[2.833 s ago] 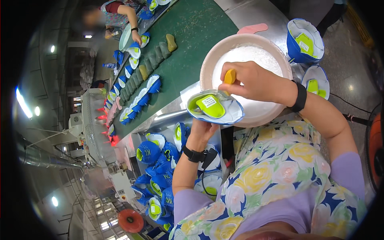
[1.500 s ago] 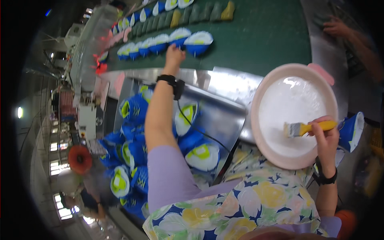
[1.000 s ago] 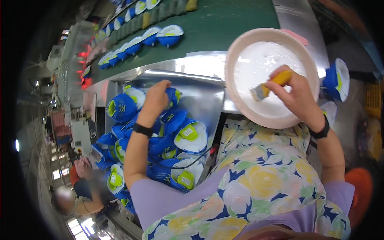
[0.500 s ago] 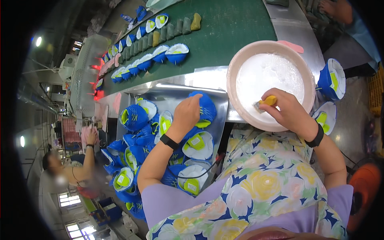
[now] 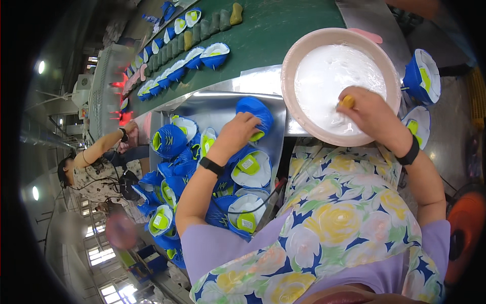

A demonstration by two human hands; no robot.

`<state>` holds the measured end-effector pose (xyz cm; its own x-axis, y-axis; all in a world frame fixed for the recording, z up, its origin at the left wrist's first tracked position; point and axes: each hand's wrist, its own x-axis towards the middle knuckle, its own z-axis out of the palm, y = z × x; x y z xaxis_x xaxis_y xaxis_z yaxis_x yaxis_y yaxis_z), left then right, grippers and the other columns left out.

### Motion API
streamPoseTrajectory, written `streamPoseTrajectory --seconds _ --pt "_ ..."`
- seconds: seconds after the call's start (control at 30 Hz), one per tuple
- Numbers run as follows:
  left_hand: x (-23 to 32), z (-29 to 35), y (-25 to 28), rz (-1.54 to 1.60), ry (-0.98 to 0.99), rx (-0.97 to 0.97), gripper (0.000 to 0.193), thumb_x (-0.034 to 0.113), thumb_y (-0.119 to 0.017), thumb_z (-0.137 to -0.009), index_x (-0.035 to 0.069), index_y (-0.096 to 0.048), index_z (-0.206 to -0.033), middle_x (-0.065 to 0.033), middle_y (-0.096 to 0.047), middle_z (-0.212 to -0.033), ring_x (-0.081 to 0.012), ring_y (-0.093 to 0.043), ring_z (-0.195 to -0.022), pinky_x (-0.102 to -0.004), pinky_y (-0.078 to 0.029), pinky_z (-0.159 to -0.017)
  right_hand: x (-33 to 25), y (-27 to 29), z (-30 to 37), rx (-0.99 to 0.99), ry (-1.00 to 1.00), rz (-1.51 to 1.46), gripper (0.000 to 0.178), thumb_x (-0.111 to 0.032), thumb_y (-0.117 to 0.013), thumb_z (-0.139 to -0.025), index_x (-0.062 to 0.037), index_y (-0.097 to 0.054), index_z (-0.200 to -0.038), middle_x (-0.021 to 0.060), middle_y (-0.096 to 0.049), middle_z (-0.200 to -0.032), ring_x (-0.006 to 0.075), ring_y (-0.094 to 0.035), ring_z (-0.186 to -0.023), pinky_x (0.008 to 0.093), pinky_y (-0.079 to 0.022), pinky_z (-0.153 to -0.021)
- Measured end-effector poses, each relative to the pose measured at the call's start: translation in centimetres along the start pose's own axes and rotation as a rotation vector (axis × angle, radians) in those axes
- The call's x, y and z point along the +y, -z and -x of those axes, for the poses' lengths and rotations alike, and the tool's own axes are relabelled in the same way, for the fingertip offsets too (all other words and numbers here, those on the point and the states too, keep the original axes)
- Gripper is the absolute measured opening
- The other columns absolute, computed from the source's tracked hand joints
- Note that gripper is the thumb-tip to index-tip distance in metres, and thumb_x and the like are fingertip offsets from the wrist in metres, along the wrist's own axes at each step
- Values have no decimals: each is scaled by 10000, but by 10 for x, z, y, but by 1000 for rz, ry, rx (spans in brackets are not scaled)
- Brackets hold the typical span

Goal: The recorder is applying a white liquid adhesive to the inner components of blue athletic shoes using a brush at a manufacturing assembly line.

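My left hand (image 5: 237,133) grips a blue shoe upper (image 5: 257,109) at the top of a metal tray (image 5: 223,104). Fingers and thumb are closed on its near side, and a bit of lime-green lining shows below them. A yellow-handled brush (image 5: 347,102) is pinched in my right hand (image 5: 372,114) over a beige-pink basin (image 5: 290,101) of white liquid (image 5: 334,71). Its bristles are hidden or lost against the white. More blue uppers (image 5: 169,142) with white undersides and lime tags are heaped in the tray, left of and below my left hand.
A green conveyor belt (image 5: 273,35) carries rows of uppers (image 5: 215,54) and grey-green foot-shaped pieces (image 5: 212,24). Two uppers (image 5: 422,76) sit right of the basin. At the left a co-worker (image 5: 101,167) reaches toward the belt's end. A dark cable crosses the tray's lower right.
The brush has shifted within the basin, and its bristles no longer show. My left hand stays on the upper. The co-worker's arm now reaches toward the belt's end. The whole view has shifted slightly.
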<state>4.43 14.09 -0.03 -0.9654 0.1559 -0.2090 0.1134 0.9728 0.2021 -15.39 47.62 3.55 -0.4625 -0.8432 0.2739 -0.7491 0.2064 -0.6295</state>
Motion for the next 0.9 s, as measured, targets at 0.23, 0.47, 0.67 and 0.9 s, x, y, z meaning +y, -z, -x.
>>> streamPoseTrajectory --seconds 0.23,0.47,0.67,0.9 --pt "1 -8 24 145 91 275 455 -26 -532 -838 12 -478 -1289 -212 -524 -1070 -405 -541 -981 -448 -469 -855 15 38 -2 186 -122 -56 179 -146 -680 -887 -27 -568 -962 164 -640 -807 316 -634 -724 355 -487 -641" --pt "-3 -29 -25 -104 82 183 511 9 -575 -772 -2 -510 -1279 -212 -538 -1048 -407 -523 -985 -445 -463 -884 3 19 4 162 -71 -236 180 -150 -684 -880 -29 -572 -951 171 -643 -823 340 -629 -745 373 -484 -663" --pt "-54 -7 21 156 183 397 391 -19 -609 -812 -1 -582 -1201 -158 -652 -1093 -260 -658 -958 -361 -533 -823 21 32 4 308 -44 10 185 -159 -686 -878 -21 -579 -939 165 -640 -824 332 -621 -727 359 -485 -663" --pt "4 -38 51 1559 441 331 415 168 -613 -942 41 -520 -1326 -47 -601 -1228 -176 -604 -1065 -324 -497 -928 6 46 -36 494 113 -287 195 -196 -663 -913 -21 -583 -946 123 -636 -784 244 -613 -673 325 -466 -611"
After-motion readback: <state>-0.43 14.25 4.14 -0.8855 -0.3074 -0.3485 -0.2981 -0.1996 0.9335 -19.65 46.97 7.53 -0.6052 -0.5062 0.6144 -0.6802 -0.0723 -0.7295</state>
